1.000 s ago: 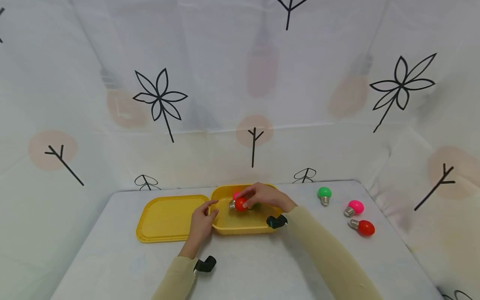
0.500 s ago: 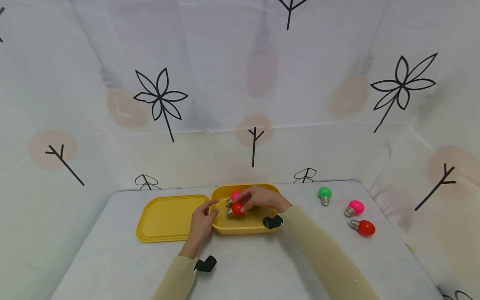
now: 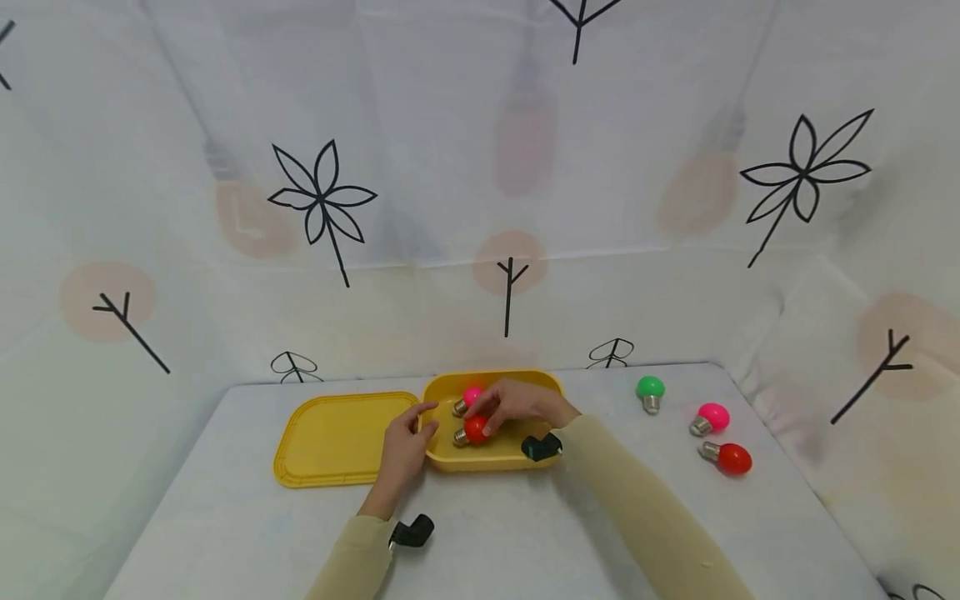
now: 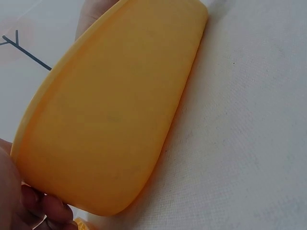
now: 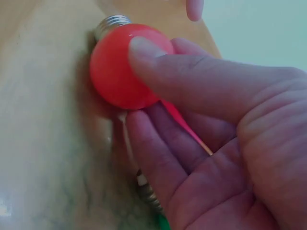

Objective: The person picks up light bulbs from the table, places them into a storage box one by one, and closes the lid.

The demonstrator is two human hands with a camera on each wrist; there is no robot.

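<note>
My right hand (image 3: pixel 521 401) pinches a red light bulb (image 3: pixel 476 430) between thumb and fingers, low inside a yellow plastic box (image 3: pixel 487 466). The bulb's metal screw base points left. Just behind it lies a pink bulb (image 3: pixel 472 396), partly covered by my fingers. In the right wrist view my thumb presses on the red globe (image 5: pixel 112 72), and a sliver of green (image 5: pixel 164 222) with a metal base shows under the hand. My left hand (image 3: pixel 403 448) grips the box's left end, thumb and fingers at the rim. The left wrist view shows the box's outer wall (image 4: pixel 110 115).
A flat yellow lid (image 3: pixel 341 437) lies left of the box. On the table's right side are a green bulb (image 3: pixel 650 390), another pink bulb (image 3: pixel 712 416) and another red bulb (image 3: pixel 732 458). A patterned white cloth (image 3: pixel 420 317) hangs behind the table.
My right hand has brought the red bulb a little left and toward the box's front wall. More of the pink bulb behind it shows. The left hand stays at the rim.
</note>
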